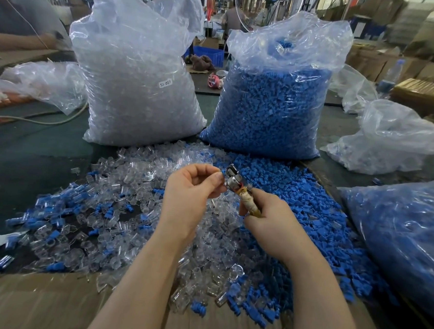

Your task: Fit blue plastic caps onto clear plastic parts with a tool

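Blue caps (317, 211) mostly loose in worktop heap beside clear parts (122, 191), few fitted; left hand (191, 198) pinches one piece at tool (237, 188) gripped by right hand (271, 218); bulk remains.

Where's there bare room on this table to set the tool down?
Bare green tabletop lies left of the clear parts pile, below the white cable. Bare cardboard sits front left. Centre and right are crowded with blue caps and bags.
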The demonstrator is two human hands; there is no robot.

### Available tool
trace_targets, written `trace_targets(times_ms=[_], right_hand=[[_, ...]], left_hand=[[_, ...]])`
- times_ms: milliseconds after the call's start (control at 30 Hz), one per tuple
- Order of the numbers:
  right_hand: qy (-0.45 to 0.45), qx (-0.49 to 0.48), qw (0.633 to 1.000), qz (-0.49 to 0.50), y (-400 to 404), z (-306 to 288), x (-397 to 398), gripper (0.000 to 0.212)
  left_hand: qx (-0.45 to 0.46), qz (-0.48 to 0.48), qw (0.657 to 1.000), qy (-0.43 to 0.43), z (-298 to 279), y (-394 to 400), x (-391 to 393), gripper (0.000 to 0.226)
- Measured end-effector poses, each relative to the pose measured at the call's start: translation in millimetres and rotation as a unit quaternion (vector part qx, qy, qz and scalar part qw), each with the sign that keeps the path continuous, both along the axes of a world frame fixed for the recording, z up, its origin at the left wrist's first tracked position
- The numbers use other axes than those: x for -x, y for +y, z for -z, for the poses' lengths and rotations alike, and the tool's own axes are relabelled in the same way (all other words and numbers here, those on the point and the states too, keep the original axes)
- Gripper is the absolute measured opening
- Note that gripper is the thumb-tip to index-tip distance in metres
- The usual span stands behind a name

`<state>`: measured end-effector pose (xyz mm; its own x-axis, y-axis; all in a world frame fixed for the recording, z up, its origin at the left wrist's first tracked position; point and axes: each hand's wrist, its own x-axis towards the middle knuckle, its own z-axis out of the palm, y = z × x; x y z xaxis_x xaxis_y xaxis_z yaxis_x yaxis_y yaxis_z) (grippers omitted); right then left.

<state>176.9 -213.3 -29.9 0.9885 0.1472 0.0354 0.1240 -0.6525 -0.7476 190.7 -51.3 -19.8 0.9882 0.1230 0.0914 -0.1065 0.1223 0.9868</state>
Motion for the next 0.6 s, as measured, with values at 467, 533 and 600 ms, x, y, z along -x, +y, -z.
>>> trace_targets(times_ms=[467, 533, 600], right_hand=[[-0.015, 0.055, 0.998, 0.012, 2, 6, -4, 0.011], [-0.021, 0.057, 0.997, 0.043, 0, 7, -5, 0.011], [-0.022, 0.065, 0.994, 0.081, -3, 9, -7, 0.009]], left_hand=[[0.064, -0.036, 0.995, 0.067, 2, 6, -3, 0.007], [0.203, -0.086, 0.972, 0.082, 0, 19, -5, 0.008], [0.367, -0.161, 0.912, 0.089, -3, 38, -7, 0.006]])
